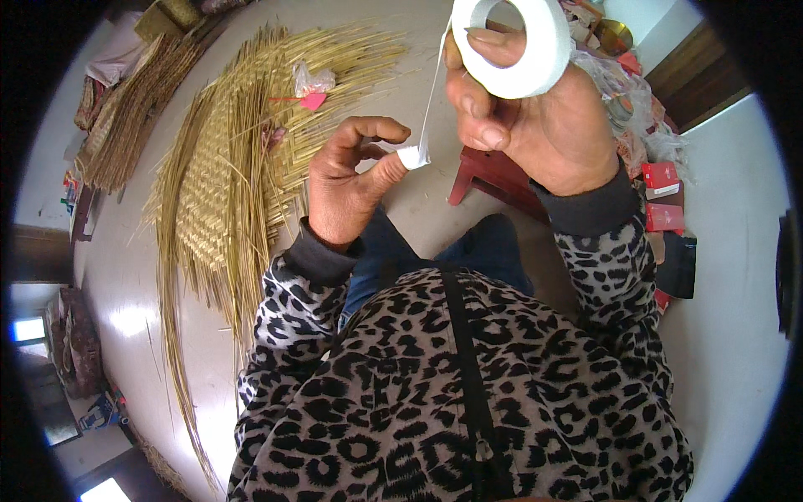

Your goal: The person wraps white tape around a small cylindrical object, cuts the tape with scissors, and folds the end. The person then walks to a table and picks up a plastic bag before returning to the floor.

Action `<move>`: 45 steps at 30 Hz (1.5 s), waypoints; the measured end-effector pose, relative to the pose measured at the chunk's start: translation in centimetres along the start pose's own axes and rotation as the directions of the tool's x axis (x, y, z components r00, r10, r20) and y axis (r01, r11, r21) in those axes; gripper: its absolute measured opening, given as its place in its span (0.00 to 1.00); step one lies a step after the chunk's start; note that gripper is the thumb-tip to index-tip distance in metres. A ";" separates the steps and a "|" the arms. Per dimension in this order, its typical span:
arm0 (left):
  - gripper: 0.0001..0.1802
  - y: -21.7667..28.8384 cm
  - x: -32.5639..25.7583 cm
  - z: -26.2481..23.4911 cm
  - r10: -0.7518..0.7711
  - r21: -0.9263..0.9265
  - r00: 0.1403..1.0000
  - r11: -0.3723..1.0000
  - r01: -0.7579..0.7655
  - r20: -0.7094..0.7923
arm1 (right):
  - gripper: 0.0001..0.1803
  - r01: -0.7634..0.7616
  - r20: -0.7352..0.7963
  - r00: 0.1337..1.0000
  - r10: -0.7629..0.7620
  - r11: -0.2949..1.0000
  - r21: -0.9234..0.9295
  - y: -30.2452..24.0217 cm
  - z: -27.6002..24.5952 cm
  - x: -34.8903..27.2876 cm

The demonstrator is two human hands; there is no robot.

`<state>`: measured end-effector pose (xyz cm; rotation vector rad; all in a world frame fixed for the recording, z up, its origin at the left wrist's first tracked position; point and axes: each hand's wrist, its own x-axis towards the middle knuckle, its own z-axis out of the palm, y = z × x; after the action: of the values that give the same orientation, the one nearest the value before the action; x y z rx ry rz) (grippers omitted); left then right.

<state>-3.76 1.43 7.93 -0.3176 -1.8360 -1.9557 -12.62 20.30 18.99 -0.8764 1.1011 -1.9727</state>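
My right hand (556, 130) is raised at the upper right and grips a roll of white tape (548, 58), its thumb passing into the roll's hole. From the roll a narrow strip of tape (433, 88) runs down, taut, to my left thumb. White tape is wound round that thumb's tip. My left hand (347, 180) holds nothing; its thumb sticks out and the forefinger arches above it with a gap between. The other left fingers are curled and partly hidden.
A partly woven straw mat (213, 184) with long loose strands lies on the floor at left, a clear plastic bag (314, 81) and a pink scrap on it. Bundled straw (138, 113) lies beyond. A dark red stool (477, 171) stands ahead; red boxes (662, 180) sit by the right wall.
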 end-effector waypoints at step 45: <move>0.19 4.0 2.0 2.0 -0.091 -0.718 0.991 0.683 0.135 0.100 | 0.22 -0.134 0.003 0.991 0.137 0.965 0.225 9.3 -5.0 -1.8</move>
<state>-3.90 2.95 12.60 -0.5042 -1.0199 -2.7274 -13.49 20.18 8.27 -0.6516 0.8978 -1.9447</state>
